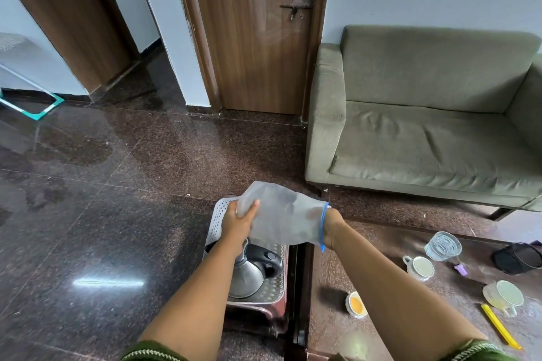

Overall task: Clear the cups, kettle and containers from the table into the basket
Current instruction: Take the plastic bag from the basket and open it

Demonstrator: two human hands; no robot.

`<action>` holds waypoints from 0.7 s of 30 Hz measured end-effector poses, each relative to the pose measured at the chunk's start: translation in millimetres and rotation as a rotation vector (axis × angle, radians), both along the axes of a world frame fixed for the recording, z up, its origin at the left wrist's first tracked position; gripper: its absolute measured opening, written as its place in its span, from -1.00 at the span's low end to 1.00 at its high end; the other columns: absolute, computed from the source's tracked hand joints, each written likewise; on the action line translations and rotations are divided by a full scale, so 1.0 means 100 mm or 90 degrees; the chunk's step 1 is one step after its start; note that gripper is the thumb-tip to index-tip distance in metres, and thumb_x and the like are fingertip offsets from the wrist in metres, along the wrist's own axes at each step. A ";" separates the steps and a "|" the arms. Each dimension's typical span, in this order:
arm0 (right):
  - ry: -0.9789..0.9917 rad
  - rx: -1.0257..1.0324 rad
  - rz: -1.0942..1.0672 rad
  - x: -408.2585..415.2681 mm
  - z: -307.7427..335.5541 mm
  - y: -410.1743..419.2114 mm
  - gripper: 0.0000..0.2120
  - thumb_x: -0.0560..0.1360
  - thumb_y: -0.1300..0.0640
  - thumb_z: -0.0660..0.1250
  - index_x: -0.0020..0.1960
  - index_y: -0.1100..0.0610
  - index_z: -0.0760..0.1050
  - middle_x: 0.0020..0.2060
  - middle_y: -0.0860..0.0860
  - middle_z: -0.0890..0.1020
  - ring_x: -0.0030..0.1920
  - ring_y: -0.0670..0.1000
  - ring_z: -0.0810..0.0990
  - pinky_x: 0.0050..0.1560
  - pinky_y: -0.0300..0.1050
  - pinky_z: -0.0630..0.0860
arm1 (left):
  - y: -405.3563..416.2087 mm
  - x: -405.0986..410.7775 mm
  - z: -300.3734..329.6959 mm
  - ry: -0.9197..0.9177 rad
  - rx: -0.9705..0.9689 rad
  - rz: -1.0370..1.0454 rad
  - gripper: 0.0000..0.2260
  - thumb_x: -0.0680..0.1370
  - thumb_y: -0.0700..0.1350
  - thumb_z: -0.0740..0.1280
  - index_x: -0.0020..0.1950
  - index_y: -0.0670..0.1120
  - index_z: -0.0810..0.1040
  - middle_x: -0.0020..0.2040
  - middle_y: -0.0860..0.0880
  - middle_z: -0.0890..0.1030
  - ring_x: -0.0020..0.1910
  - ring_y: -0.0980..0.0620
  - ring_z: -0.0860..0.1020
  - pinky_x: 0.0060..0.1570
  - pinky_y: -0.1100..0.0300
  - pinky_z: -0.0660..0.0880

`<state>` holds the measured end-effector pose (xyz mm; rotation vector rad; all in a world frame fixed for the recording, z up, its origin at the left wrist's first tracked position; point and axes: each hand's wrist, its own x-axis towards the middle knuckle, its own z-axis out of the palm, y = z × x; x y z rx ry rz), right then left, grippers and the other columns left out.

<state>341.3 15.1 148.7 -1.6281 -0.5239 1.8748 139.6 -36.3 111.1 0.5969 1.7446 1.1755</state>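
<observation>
Head view, both hands holding a translucent container (281,218) above the basket (218,214), left hand (239,221) grip clasping its base, right hand (333,227) grip closing around its blue-rimmed end, kettle (252,272) lying inside the basket, cups (419,268) sitting on the tabletop (331,278) right of the basket.

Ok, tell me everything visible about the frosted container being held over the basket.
The frosted container is translucent grey-white plastic with a blue rim at its right end. It lies tilted on its side in the air above the white perforated basket, where the kettle already sits. The left hand holds its left end and the right hand the rim end. It looks empty.
</observation>
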 end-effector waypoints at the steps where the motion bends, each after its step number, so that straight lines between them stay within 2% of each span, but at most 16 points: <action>1: -0.035 0.007 0.016 0.01 -0.02 0.03 -0.66 0.61 0.19 0.05 0.26 0.26 0.48 -0.01 0.21 0.62 -0.07 0.21 0.60 -0.18 -0.02 0.51 | 0.02 -0.01 -0.01 -0.025 -0.001 -0.025 -0.56 0.35 0.10 0.53 0.13 0.00 0.50 0.00 -0.02 0.66 -0.11 0.00 0.62 -0.18 0.12 0.55; 3: -0.181 0.027 0.057 0.05 -0.07 0.08 -0.67 0.57 0.26 0.16 0.29 0.34 0.44 0.15 0.26 0.58 -0.01 0.17 0.57 -0.15 -0.09 0.49 | 0.05 -0.04 -0.04 -0.038 -0.009 -0.061 -0.48 0.24 -0.07 0.62 0.12 -0.02 0.51 0.00 -0.04 0.67 -0.04 -0.03 0.64 -0.11 0.09 0.59; 5: -0.317 0.029 0.053 0.13 -0.09 0.09 -0.68 0.52 0.26 0.19 0.23 0.33 0.47 0.05 0.22 0.60 -0.05 0.15 0.56 -0.12 -0.10 0.48 | 0.10 -0.07 -0.07 -0.041 -0.001 -0.025 -0.49 0.24 -0.23 0.61 0.13 -0.09 0.53 0.02 -0.12 0.67 -0.03 -0.10 0.65 -0.03 0.03 0.60; 7: -0.382 0.014 0.035 0.23 -0.14 0.12 -0.67 0.50 0.26 0.18 0.22 0.32 0.48 0.04 0.22 0.60 0.03 0.19 0.59 -0.12 -0.10 0.46 | 0.15 -0.10 -0.06 -0.054 0.014 0.018 -0.54 0.27 -0.30 0.57 0.11 -0.14 0.55 0.01 -0.15 0.67 -0.05 -0.12 0.65 -0.05 0.04 0.60; 9: -0.418 -0.004 0.036 0.33 -0.18 0.19 -0.65 0.51 0.25 0.19 0.25 0.34 0.46 0.11 0.24 0.60 0.11 0.21 0.59 -0.09 -0.10 0.47 | 0.17 -0.11 0.00 -0.045 0.022 0.021 -0.58 0.30 -0.30 0.56 0.10 -0.11 0.55 -0.04 -0.09 0.67 -0.09 -0.05 0.64 -0.12 0.12 0.57; 11: -0.438 -0.024 0.029 0.41 -0.15 0.26 -0.63 0.53 0.22 0.19 0.30 0.34 0.42 0.16 0.25 0.58 0.15 0.23 0.57 0.02 -0.04 0.49 | 0.21 -0.11 0.01 -0.024 0.016 0.018 -0.59 0.31 -0.24 0.57 0.10 -0.08 0.55 -0.07 -0.02 0.65 -0.11 0.00 0.62 -0.11 0.16 0.54; 14: -0.486 -0.019 0.033 0.48 -0.09 0.42 -0.58 0.53 0.19 0.21 0.37 0.27 0.35 0.25 0.22 0.53 0.23 0.23 0.53 0.20 0.00 0.46 | 0.29 -0.13 -0.04 0.035 -0.014 0.032 -0.55 0.34 -0.09 0.56 0.17 -0.09 0.54 0.01 -0.07 0.64 -0.04 -0.04 0.61 0.03 0.05 0.56; 15: -0.491 0.004 0.033 0.48 -0.09 0.46 -0.57 0.53 0.20 0.20 0.38 0.23 0.34 0.26 0.22 0.52 0.24 0.24 0.53 0.22 0.02 0.45 | 0.31 -0.14 -0.06 0.047 -0.027 0.033 -0.57 0.37 -0.08 0.53 0.20 -0.10 0.53 0.04 -0.09 0.63 -0.06 -0.05 0.60 0.01 0.05 0.56; 17: -0.482 0.063 0.035 0.45 -0.09 0.50 -0.54 0.52 0.24 0.17 0.42 0.16 0.30 0.24 0.23 0.52 0.19 0.27 0.53 0.19 0.07 0.48 | 0.36 -0.15 -0.08 0.051 -0.053 0.032 -0.67 0.47 -0.13 0.43 0.21 -0.14 0.51 0.02 -0.13 0.61 -0.13 -0.05 0.58 -0.11 0.11 0.50; 21: -0.468 0.139 0.122 0.29 -0.22 0.54 -0.46 0.50 0.25 0.14 0.47 0.06 0.22 0.15 0.19 0.54 0.04 0.23 0.55 0.06 0.08 0.56 | 0.50 -0.28 -0.13 0.072 -0.074 0.035 -0.74 0.55 -0.21 0.32 0.23 -0.19 0.49 0.01 -0.13 0.58 -0.16 -0.07 0.56 -0.19 0.14 0.49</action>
